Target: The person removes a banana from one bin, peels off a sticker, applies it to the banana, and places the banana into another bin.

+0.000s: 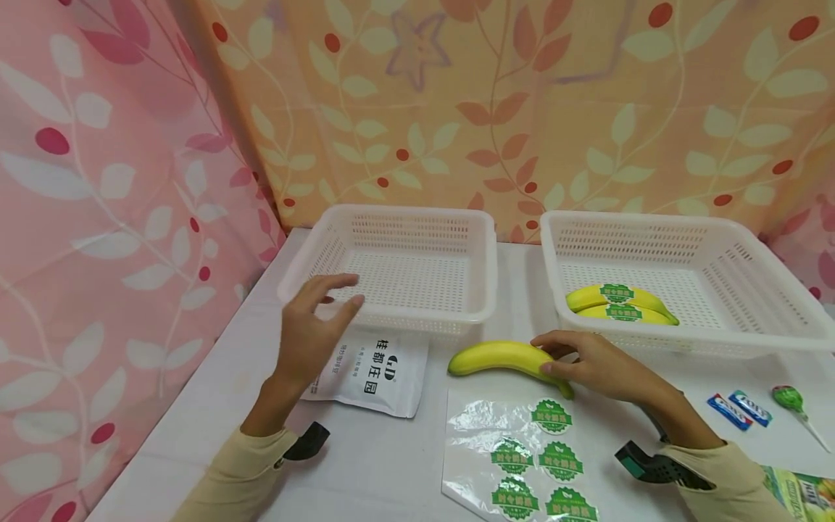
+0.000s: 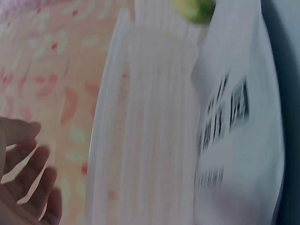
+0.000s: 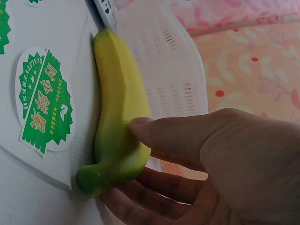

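A yellow banana (image 1: 496,357) with a green stem lies on the white table, just above a sheet of green stickers (image 1: 515,442). My right hand (image 1: 596,366) grips it near the stem end; the right wrist view shows the thumb on one side of the banana (image 3: 119,98) and fingers behind it. My left hand (image 1: 309,330) is in the air, fingers and thumb spread with nothing between them. Below it lies a white pouch (image 1: 375,373) with dark printing, in front of the left basket (image 1: 483,312).
The right basket (image 1: 757,337) holds bananas (image 1: 620,301) bearing green stickers. To the right lie two small wrapped candies (image 1: 737,411), a green lollipop (image 1: 789,399) and a colourful packet (image 1: 805,493). Patterned curtains (image 1: 417,109) hang behind and at the left.
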A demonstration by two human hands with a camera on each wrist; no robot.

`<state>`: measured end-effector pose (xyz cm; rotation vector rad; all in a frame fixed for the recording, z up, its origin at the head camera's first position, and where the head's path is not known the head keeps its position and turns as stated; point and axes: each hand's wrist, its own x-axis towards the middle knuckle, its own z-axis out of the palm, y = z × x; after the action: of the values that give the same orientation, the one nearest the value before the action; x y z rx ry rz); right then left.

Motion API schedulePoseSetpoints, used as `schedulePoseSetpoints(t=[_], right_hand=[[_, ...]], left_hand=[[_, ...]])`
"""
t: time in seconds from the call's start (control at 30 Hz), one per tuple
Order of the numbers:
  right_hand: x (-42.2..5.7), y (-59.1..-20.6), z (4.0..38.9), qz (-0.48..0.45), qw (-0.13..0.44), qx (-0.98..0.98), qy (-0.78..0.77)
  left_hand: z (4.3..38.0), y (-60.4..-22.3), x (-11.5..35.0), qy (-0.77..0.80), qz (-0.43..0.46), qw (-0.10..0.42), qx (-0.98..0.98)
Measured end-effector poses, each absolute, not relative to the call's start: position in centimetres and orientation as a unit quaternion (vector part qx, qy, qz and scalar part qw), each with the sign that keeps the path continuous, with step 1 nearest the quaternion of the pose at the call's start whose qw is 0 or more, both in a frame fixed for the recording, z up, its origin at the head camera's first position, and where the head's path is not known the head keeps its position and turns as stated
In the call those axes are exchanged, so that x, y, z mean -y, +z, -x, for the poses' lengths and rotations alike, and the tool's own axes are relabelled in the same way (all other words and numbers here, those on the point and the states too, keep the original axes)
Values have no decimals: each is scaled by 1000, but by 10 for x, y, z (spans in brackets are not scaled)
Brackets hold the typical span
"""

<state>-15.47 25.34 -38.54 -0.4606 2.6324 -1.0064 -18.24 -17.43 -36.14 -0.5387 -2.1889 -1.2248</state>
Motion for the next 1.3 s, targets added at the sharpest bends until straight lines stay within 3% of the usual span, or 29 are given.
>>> schedulePoseSetpoints(t=[0.27,0.5,0.77,1.3], right_hand=[[-255,-386,157,165,151,-904,-364],[-255,-388,158,184,138,-904,-361],[-257,-387,158,179,145,-902,-365],[-256,-385,154,175,136,-910,-352]], left_hand=[[156,-374,100,-422,399,93,809],[136,-385,49,-289,428,-82,852],[127,-397,15,-135,469,-59,871],[135,-398,8,-171,419,-130,882]])
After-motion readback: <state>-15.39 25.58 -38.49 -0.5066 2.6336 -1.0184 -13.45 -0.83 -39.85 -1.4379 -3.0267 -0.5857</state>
